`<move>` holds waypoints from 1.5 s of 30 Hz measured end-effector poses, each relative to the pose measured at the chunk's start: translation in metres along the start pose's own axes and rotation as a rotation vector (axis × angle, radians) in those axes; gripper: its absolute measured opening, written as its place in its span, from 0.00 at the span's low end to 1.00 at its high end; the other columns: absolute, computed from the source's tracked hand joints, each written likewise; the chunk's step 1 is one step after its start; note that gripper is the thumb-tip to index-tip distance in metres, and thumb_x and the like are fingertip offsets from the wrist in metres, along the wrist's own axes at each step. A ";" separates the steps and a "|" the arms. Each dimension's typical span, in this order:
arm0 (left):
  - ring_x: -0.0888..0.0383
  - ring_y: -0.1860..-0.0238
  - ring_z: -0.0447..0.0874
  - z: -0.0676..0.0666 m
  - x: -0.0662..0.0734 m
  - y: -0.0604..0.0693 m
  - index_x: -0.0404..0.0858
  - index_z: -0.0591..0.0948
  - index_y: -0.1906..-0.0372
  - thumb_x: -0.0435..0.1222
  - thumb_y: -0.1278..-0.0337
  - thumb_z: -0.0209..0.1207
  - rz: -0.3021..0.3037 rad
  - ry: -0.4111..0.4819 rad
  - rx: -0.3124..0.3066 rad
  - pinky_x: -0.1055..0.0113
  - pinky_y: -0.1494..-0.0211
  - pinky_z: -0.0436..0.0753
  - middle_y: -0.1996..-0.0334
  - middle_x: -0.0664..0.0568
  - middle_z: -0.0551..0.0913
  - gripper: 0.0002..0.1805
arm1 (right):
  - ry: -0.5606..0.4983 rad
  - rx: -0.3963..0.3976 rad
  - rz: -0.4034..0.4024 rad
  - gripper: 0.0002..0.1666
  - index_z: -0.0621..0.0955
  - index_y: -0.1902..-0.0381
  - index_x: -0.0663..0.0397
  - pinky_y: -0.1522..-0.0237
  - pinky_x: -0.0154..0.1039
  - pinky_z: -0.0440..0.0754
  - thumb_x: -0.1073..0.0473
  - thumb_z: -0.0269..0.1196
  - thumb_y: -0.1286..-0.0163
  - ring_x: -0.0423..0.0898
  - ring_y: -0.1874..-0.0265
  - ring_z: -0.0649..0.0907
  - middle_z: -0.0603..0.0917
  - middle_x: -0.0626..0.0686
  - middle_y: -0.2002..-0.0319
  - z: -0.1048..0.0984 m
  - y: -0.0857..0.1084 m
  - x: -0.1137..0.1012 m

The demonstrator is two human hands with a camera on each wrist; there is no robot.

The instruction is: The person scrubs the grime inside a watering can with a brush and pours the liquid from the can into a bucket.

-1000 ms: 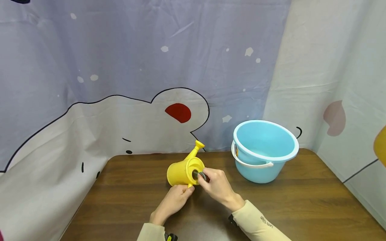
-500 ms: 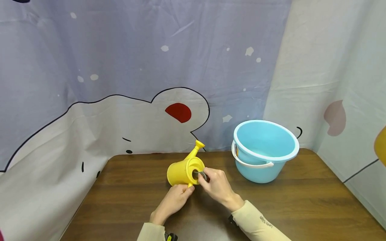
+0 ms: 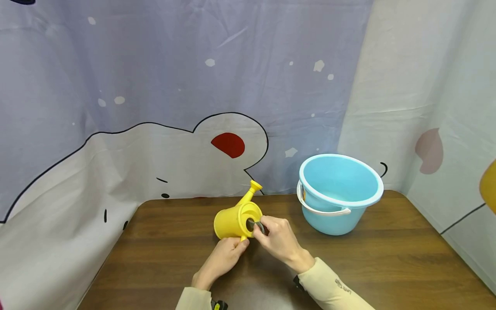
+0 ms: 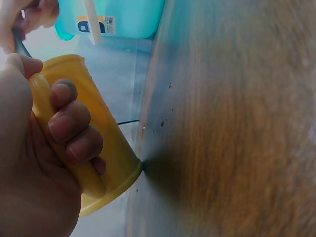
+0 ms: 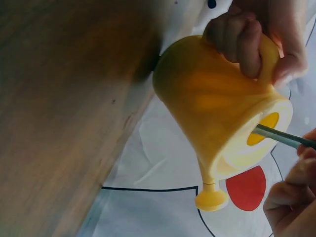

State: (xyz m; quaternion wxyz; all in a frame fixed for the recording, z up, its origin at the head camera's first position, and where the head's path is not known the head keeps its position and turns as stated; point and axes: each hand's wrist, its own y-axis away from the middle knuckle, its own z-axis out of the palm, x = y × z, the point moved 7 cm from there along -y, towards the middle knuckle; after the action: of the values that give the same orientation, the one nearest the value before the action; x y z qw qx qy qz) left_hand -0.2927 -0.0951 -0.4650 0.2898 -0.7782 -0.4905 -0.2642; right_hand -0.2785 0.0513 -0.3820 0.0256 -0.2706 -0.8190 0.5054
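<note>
A yellow watering can [image 3: 226,223] leans on its side at the middle of the table, its mouth turned to the right and its spout pointing away. My left hand [image 3: 222,259] grips its handle; in the left wrist view the fingers curl round that handle [image 4: 44,101]. With my right hand [image 3: 283,242] I pinch a thin dark grey rod [image 5: 284,137] with a rounded outer end. The rod passes through the can's round opening, and its inner end is hidden inside, so its kind is unclear.
To the right of my hands stands a light blue bucket [image 3: 329,223] with a white carrying handle [image 3: 323,212] hanging down its side. A printed curtain [image 3: 155,163] hangs behind the brown wooden table [image 3: 162,254].
The rod's outer end has shifted very slightly at the can's opening. Both hands, the watering can and the bucket stay nearly where they were.
</note>
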 end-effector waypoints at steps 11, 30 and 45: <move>0.68 0.86 0.52 0.000 -0.001 0.000 0.46 0.64 0.86 0.47 0.28 0.49 0.002 -0.012 0.008 0.72 0.82 0.56 0.88 0.64 0.58 0.26 | 0.056 -0.098 0.094 0.18 0.69 0.81 0.47 0.83 0.25 0.62 0.65 0.67 0.40 0.34 0.85 0.65 0.64 0.40 0.83 0.015 0.008 0.015; 0.68 0.86 0.53 0.000 0.000 -0.001 0.46 0.64 0.86 0.47 0.28 0.50 0.015 -0.015 0.009 0.72 0.82 0.56 0.88 0.64 0.59 0.26 | 0.020 -0.077 0.134 0.20 0.65 0.85 0.44 0.84 0.25 0.58 0.67 0.64 0.47 0.32 0.87 0.62 0.60 0.37 0.86 -0.006 -0.006 0.009; 0.67 0.86 0.53 0.001 -0.001 -0.001 0.46 0.64 0.86 0.45 0.28 0.50 0.003 0.001 0.000 0.72 0.81 0.56 0.88 0.64 0.59 0.26 | -0.055 -0.049 0.143 0.21 0.66 0.85 0.44 0.85 0.24 0.59 0.68 0.64 0.44 0.30 0.86 0.62 0.62 0.37 0.86 0.004 0.001 0.007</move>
State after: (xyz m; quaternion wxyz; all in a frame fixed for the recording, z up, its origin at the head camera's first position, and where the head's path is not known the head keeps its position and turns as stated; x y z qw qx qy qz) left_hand -0.2935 -0.0946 -0.4664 0.2904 -0.7789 -0.4890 -0.2644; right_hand -0.2855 0.0515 -0.3860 -0.0400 -0.3149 -0.8101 0.4929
